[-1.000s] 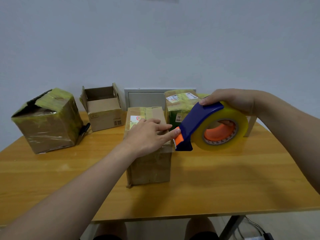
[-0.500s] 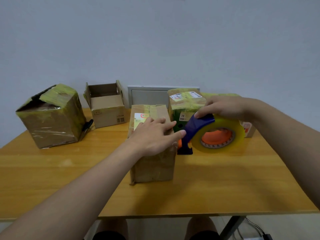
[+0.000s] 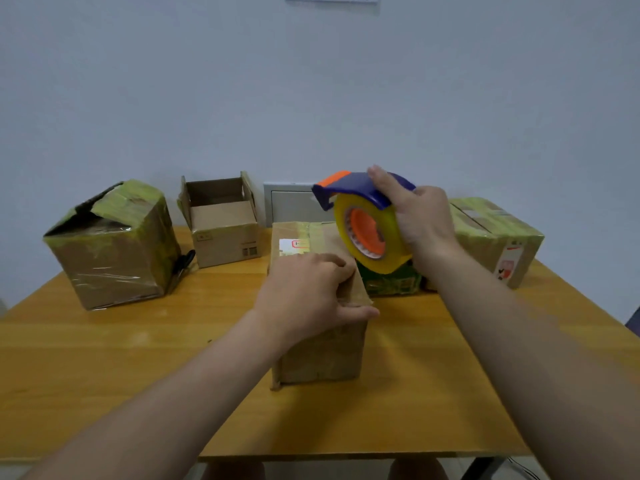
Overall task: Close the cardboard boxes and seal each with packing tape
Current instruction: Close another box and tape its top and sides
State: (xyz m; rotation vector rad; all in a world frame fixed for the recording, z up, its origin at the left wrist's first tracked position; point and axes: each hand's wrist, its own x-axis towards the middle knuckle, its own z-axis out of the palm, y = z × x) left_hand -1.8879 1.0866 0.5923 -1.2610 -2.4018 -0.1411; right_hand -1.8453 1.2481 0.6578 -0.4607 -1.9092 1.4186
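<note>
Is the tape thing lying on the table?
No, the right hand grips the tape dispenser and holds it up in the air, off the wooden table.

Head-worn wide-angle view, facing forward and down, close above table [image 3: 104,358]

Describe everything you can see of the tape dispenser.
The tape dispenser has a blue plastic frame with an orange tip, arched over a roll of yellowish clear tape on an orange core. It is held in the air, tilted, tip pointing up and left, above the far end of the middle box. The right hand grips it from the right, fingers over the frame.
</note>
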